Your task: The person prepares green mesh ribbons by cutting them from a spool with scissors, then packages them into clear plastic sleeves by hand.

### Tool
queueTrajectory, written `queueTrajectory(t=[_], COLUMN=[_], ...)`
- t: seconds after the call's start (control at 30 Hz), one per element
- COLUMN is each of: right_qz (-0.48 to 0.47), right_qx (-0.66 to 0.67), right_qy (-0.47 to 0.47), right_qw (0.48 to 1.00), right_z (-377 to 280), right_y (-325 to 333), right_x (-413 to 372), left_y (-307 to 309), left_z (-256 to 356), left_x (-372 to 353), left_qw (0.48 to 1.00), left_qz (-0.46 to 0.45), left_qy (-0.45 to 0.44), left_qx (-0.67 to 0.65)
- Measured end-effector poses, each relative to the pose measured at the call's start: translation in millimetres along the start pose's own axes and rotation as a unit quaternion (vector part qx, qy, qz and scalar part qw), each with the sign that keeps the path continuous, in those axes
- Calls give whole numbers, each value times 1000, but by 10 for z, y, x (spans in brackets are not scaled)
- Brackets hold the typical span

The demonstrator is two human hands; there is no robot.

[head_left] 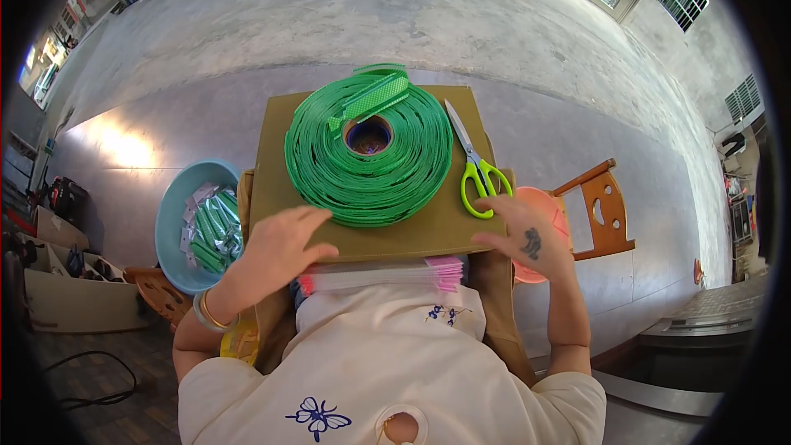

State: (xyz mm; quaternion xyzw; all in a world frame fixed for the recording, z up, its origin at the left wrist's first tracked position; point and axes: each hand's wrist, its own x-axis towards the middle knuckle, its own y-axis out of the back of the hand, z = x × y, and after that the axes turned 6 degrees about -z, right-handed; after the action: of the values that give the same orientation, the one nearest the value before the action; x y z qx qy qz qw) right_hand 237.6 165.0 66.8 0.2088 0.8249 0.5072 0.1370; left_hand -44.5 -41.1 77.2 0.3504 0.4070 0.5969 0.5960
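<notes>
A large coil of green ribbon (309,156), wound round a core, lies on a brown board (383,243) in front of me. Its loose patterned end is folded over the top. My left hand (284,243) is at the board's left front corner, holding nothing, with thumb and fingers apart. To the right of the coil lie scissors (468,148) with lime-green handles, blades pointing away from me. My right hand (527,235) is open beside them, fingertips right at the handle. A stack of clear and pink plastic packaging (371,277) rests at my lap under the board's front edge.
On the left stands a light-blue basin (169,222) with several green packed pieces (216,235) in it. A pink basin (531,268) is on the right, next to a wooden chair (606,210). Grey concrete floor (329,16) stretches beyond the board.
</notes>
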Motion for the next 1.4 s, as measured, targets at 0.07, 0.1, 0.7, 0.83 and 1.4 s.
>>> queueTrajectory(t=[0.07,0.1,0.7,0.83,1.4], right_qz=[39,58,183,193,134], right_qx=[5,8,-30,-39,-34], right_qy=[-44,-65,-148,-177,-232], right_qw=[998,996,971,964,963], right_z=[2,-3,634,640,593], right_y=[225,317,-504,-609,-668], right_x=[122,183,493,510,587], left_y=[94,169,606,987,-206], left_z=[-192,-289,-1415,-1753,-713], left_x=[317,514,1437,424,217], left_qw=[994,989,814,797,998], left_qz=[105,146,464,543,-24], left_qy=[-18,-29,111,168,50], left_qx=[4,0,-333,-205,24])
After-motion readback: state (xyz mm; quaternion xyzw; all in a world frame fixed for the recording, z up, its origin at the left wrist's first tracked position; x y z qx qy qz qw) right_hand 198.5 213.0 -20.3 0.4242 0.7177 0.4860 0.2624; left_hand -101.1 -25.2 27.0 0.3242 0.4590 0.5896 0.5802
